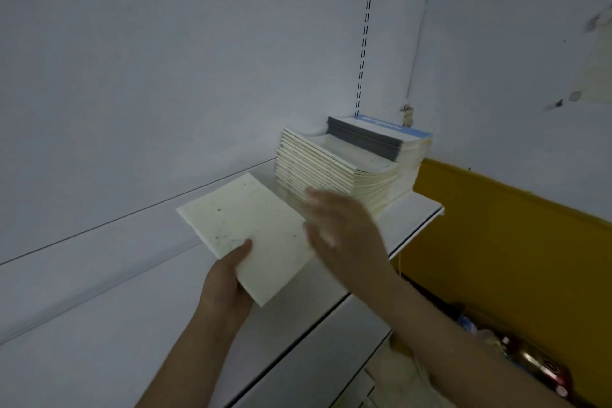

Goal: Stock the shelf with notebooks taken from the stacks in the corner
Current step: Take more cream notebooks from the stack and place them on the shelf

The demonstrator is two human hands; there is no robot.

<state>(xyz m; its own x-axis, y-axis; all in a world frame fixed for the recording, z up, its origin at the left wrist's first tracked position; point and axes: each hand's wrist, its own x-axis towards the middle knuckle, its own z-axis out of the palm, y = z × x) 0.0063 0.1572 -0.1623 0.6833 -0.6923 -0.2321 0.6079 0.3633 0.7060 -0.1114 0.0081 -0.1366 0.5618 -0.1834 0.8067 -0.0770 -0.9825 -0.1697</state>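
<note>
While the left hand (228,278) holds a thin cream paper notebook (251,238) by its near corner, thumb on top and fingers hidden under it, the notebook hangs just in front of the big cream stack of notebooks (334,166) in the corner. It tilts a little, and its far corner looks to be over the white metal shelf (414,219), but I cannot tell if it touches.

Beside the stack, the right hand (337,225) is blurry. Its fingers look spread apart and hold nothing. It sits at the notebook's right edge, very near the stack's front.

Behind the cream stack sits a smaller pile with grey edges and a blue-and-white cover (381,136) on top.

To do this step well, I think the open hand should steady the loose edge so the pages do not flop. Then both hands can lay the notebook flat on the bare shelf left of the stack, with its edges lined up. Bumping the stack could tip it, because its top books already lean.
</note>
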